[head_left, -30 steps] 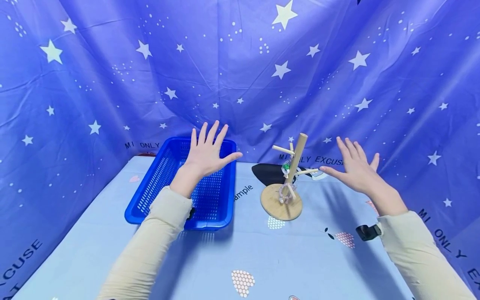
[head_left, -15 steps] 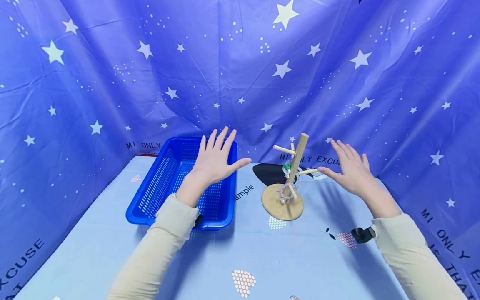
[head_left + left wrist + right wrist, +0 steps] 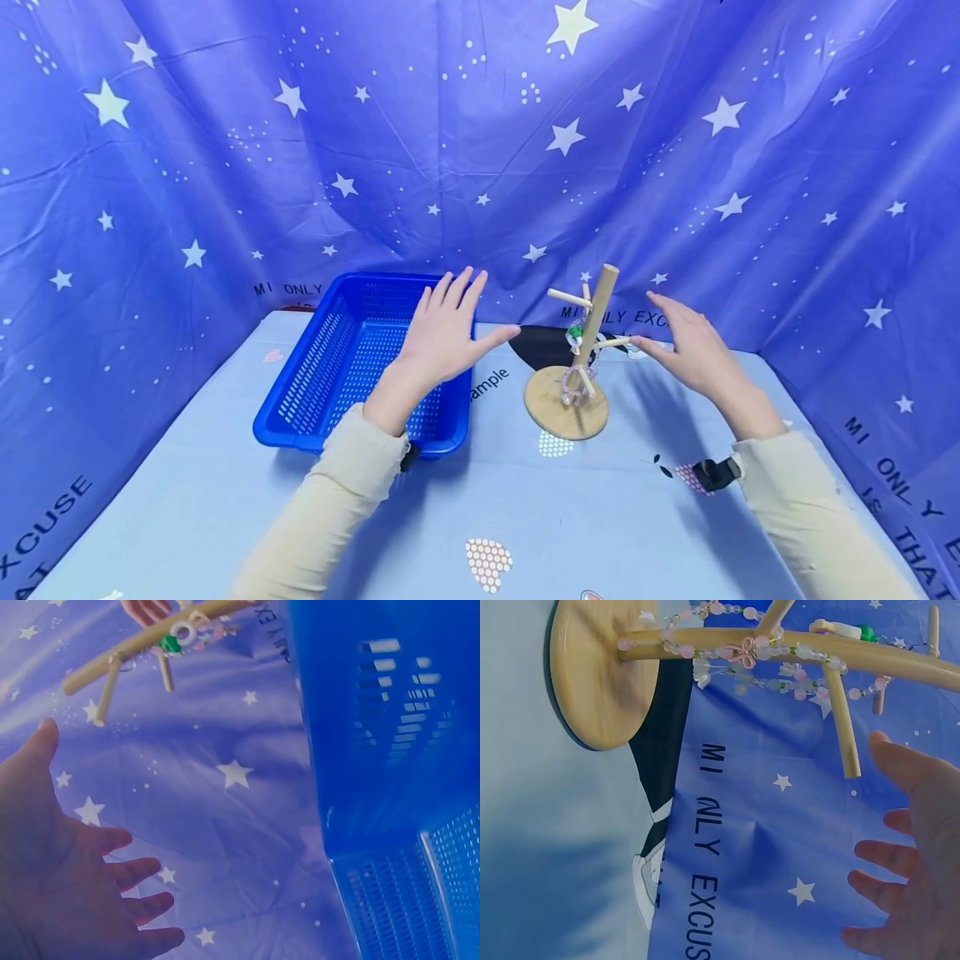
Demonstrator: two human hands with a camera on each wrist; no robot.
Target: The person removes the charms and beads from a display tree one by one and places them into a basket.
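Note:
A wooden stand [image 3: 597, 312] with a round base and several pegs stands upright on the table. Beaded bracelets [image 3: 802, 652] hang on its pegs, with pink and clear beads; another has a green bead [image 3: 171, 645]. My left hand [image 3: 442, 337] is held above the right side of a blue plastic basket [image 3: 300, 367], fingers straight and thumb toward the stand. Just right of the stand, my right hand [image 3: 697, 350] is raised with fingers extended, its thumb tip close to a peg [image 3: 844, 724]; the right wrist view shows a gap between them. Neither hand holds anything.
A light blue printed cloth [image 3: 390, 533] covers the table. Behind and at both sides hangs a blue curtain [image 3: 450, 125] with white stars. The basket has perforated walls and stands left of the stand.
Both hands have moved inward, the left to the right and slightly down, the right to the left toward the stand. The basket and stand have stayed in place.

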